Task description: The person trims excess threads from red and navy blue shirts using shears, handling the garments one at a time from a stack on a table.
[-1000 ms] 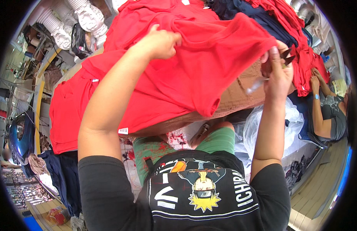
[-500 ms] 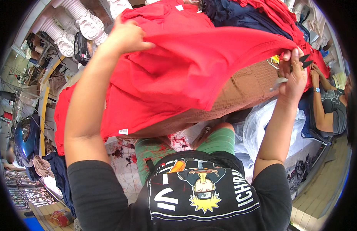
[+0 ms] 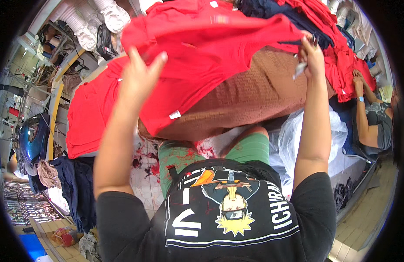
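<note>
A red shirt (image 3: 202, 65) is stretched in the air over the brown-covered table (image 3: 237, 100), with a small white label at its lower edge. My right hand (image 3: 313, 59) pinches the shirt's far right corner. That same hand also holds a small cutting tool that looks like thread snips (image 3: 300, 69), with dark blades above the fingers and a grey end below. In front of the shirt's left part is my left hand (image 3: 143, 76), slightly blurred, its fingers and thumb apart. No cloth shows gripped in it.
Stacked red garments (image 3: 90, 115) lie at the table's left end. Dark blue cloth (image 3: 263, 11) and more red garments (image 3: 348, 72) are heaped at the back and right. Clear plastic bags (image 3: 287, 135) sit beside my right leg. A co-worker's arm (image 3: 363, 118) is at the far right.
My left hand has come down toward me, off the shirt's upper left edge, its fingers now spread. My right hand has shifted left and up with the shirt's corner. The shirt's lower edge has lifted.
</note>
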### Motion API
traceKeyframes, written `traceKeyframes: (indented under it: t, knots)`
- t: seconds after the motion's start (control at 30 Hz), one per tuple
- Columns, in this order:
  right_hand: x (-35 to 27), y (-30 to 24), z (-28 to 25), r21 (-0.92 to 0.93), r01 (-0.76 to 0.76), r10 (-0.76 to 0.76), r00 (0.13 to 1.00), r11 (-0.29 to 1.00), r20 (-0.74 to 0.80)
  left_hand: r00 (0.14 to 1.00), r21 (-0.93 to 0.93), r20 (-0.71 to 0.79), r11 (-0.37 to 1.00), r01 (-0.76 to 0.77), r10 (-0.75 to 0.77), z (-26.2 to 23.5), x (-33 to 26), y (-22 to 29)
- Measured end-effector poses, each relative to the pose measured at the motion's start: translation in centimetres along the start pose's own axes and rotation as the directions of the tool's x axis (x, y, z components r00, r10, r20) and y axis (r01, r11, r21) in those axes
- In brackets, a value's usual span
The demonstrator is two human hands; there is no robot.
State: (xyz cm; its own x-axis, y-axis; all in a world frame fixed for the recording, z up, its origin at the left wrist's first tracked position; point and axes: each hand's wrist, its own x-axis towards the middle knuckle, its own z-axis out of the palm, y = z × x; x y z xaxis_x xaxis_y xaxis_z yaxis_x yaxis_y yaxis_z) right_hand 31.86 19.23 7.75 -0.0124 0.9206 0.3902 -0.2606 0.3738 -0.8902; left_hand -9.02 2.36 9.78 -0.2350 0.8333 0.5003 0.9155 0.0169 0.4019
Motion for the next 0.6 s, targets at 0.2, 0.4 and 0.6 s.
traceKeyframes:
  t: [0.2,0.4,0.6]
  knots:
    - [-11.3,5.7,-5.7,-0.155,-0.359,0.380,0.915,0.920,0.137,0.964,-0.585,0.205,0.769,0.258,-0.167,8.4,-18.5,-2.2]
    - [-11.3,4.8,-7.4,-0.666,-0.206,0.268,0.963,0.717,-0.010,0.943,-0.505,0.333,0.840,0.196,-0.020,5.5,-17.9,-1.5]
    - [-11.1,5.4,0.6,-0.722,0.078,0.182,0.944,0.687,0.275,0.914,-0.415,0.111,0.854,-0.315,0.391,8.2,-10.6,3.5]
